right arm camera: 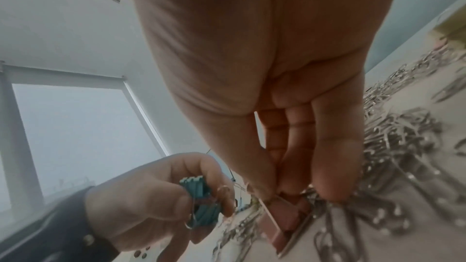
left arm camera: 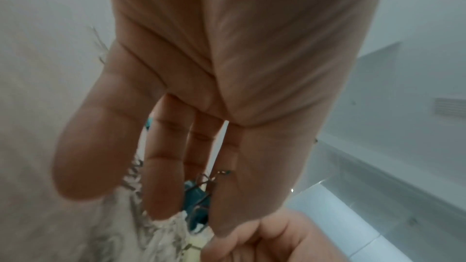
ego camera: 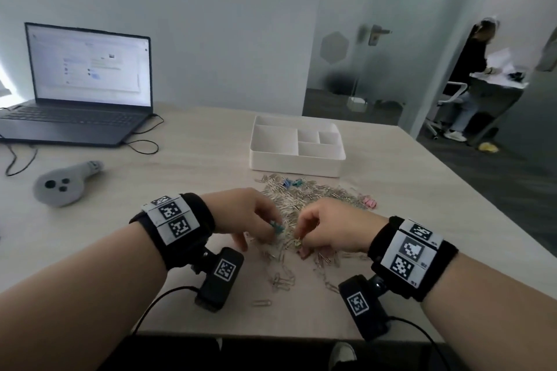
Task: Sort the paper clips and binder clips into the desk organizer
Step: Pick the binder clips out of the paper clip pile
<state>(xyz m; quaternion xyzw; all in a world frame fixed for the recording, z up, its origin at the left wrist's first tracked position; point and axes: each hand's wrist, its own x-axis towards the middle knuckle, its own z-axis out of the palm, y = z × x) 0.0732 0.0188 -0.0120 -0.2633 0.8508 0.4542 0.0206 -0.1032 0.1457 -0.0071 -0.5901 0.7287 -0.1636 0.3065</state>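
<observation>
Head view shows a pale wood-grain table (ego camera: 196,159) in a grey-walled room with a glass door (ego camera: 355,69). Left hand (ego camera: 244,214) pinches teal binder clips (right arm camera: 199,202) in curled fingers. Right hand (ego camera: 325,229) pinches a pink binder clip (right arm camera: 285,220) over the paper clips (ego camera: 304,199). White desk organizer (ego camera: 297,156) lies beyond, long axis left to right.

Pale matt wood-grain table (ego camera: 193,190), smooth white plastic desk organizer (ego camera: 297,159), shiny silver wire paper clips (right arm camera: 403,132), teal painted-metal binder clips (right arm camera: 201,202), matt grey plastic controller (ego camera: 60,187)
</observation>
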